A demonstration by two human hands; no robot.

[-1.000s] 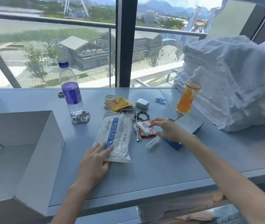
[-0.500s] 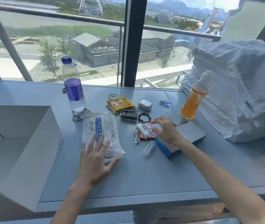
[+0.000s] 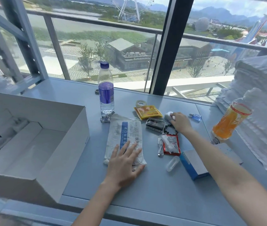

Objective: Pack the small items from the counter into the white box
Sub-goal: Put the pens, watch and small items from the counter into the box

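Blue tabletop: mask packet pressed under flat left hand (fingers spread). White case touched by right hand; grasp cannot be told.

Bright window daylight — soft, edge-warped

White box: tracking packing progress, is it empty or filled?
Empty, as far as visible: the white box is open-topped, and only its bare floor and folded flaps show inside.
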